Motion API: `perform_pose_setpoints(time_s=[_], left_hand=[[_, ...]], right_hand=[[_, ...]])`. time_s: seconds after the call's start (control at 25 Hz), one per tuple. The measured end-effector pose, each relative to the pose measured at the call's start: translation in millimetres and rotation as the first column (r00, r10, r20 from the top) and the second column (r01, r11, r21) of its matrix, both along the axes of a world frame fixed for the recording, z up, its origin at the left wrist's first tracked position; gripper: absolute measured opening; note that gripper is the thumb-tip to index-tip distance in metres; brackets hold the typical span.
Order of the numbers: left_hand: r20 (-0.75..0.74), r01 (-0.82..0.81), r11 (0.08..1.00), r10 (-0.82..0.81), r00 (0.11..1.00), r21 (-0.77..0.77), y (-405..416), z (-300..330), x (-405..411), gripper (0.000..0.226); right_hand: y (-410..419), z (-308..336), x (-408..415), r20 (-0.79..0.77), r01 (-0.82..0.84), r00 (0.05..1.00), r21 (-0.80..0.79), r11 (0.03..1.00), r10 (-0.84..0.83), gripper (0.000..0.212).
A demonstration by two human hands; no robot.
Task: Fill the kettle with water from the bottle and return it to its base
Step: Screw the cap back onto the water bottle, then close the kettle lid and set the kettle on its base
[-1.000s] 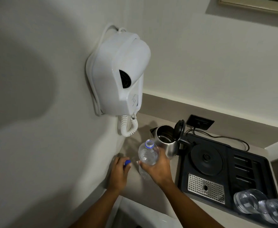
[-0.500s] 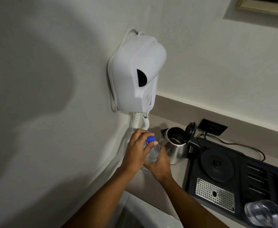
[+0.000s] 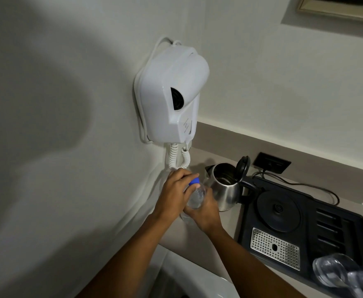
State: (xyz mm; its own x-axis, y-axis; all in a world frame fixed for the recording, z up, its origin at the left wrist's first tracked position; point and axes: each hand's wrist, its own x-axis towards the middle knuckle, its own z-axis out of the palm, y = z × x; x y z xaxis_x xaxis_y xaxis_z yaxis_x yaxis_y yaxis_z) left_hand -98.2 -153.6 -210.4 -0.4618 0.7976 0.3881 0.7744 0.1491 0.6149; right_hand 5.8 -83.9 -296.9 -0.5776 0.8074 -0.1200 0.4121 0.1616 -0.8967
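Since one second ago, our left hand (image 3: pixel 174 191) has left the counter and come up to the top of the bottle (image 3: pixel 194 197), bringing the blue cap (image 3: pixel 194 181) with it. The cap now sits on the neck of the bottle, with our left fingers (image 3: pixel 184 175) curled over and around it. Our right hand (image 3: pixel 204 212) is wrapped around the lower body of the bottle and holds it just left of the kettle (image 3: pixel 226 188), slightly tilted.

The kettle stands on the counter (image 3: pixel 223 224) with its lid (image 3: pixel 243 167) hinged up. It is off its base (image 3: pixel 278 208): the round base lies to the right of the kettle, inside the black tray (image 3: pixel 346 231). Whether the kettle holds water we cannot tell.

A perforated metal grid (image 3: pixel 274 248) sits in the tray, nearer to us than the kettle. A cord (image 3: pixel 300 186) runs from behind the kettle toward the wall socket (image 3: pixel 271 162). A white wall-mounted hair dryer (image 3: pixel 172 100) hangs above and left of the kettle.
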Motion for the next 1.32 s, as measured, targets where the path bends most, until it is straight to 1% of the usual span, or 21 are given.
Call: perform_pose_setpoints(time_s=[0.16,0.28,0.36,0.4,0.44,0.48,0.52,0.56,0.64,0.68,0.72,0.76,0.8,0.88,0.92,1.0,1.08,1.32], left_hand=[[-0.056,0.093,0.995,-0.095,0.994,-0.037,-4,-1,0,0.03],[-0.018,0.15,0.986,-0.152,0.988,-0.074,-5,-1,-6,0.03],[0.006,0.157,0.985,-0.157,0.988,-0.07,-4,-1,-9,0.028],[-0.006,0.155,0.986,-0.156,0.988,-0.065,-5,-1,-11,0.028],[-0.021,0.154,0.986,-0.156,0.988,-0.058,-5,-2,-13,0.03],[-0.033,0.158,0.986,-0.159,0.987,-0.048,-5,-2,-14,0.032],[-0.041,0.158,0.987,-0.16,0.986,-0.034,-5,-2,-15,0.034],[-0.047,0.154,0.988,-0.155,0.987,-0.016,-3,0,-15,0.034],[-0.082,0.152,0.988,-0.151,0.985,0.012,3,4,-13,0.03],[-0.119,0.163,0.987,-0.16,0.98,0.013,9,8,-12,0.029],[-0.154,0.176,0.984,-0.174,0.973,-0.003,15,11,-10,0.029],[-0.181,0.188,0.981,-0.192,0.965,-0.037,22,15,-8,0.031],[-0.2,0.195,0.977,-0.21,0.957,-0.091,28,18,-7,0.035],[-0.224,0.193,0.953,-0.246,0.943,-0.234,40,20,-7,0.047],[-0.233,0.184,0.934,-0.261,0.937,-0.307,43,19,-6,0.053],[-0.247,0.163,0.899,-0.279,0.928,-0.406,49,19,-6,0.062],[-0.244,0.148,0.89,-0.273,0.93,-0.431,52,18,-7,0.065],[-0.265,0.118,0.883,-0.261,0.928,-0.454,53,14,-7,0.069]], right_hand=[[0,3,2,0.025,-0.009,1.0,-0.033,0.999,0.01,0.085],[0,10,7,0.023,-0.065,0.998,-0.049,0.997,0.066,0.084],[2,15,15,-0.001,-0.158,0.987,-0.076,0.985,0.158,0.077],[3,16,23,-0.011,-0.192,0.981,-0.077,0.978,0.192,0.07],[5,16,35,-0.023,-0.188,0.982,-0.051,0.981,0.187,0.059],[9,16,50,-0.046,-0.133,0.99,0.008,0.991,0.133,0.043],[15,16,67,-0.082,-0.027,0.996,0.074,0.997,0.033,0.026],[25,17,85,-0.123,0.105,0.988,0.123,0.987,-0.09,0.018],[52,25,112,-0.175,0.355,0.928,0.156,0.922,-0.328,0.016],[69,30,120,-0.185,0.439,0.894,0.166,0.883,-0.409,0.011],[87,34,123,-0.186,0.476,0.876,0.174,0.862,-0.446,0.004],[103,40,120,-0.156,0.46,0.885,0.153,0.874,-0.439,0.011],[118,43,114,-0.103,0.4,0.915,0.097,0.911,-0.391,0.024],[136,49,101,0.008,0.251,0.968,-0.095,0.963,-0.251,0.044],[141,51,95,0.07,0.19,0.981,-0.174,0.966,-0.18,0.05],[150,54,88,0.209,0.125,0.975,-0.268,0.955,-0.07,0.057],[155,56,85,0.248,0.118,0.968,-0.348,0.93,-0.03,0.055],[158,48,83,0.104,0.101,0.993,-0.457,0.883,-0.06,0.037]])
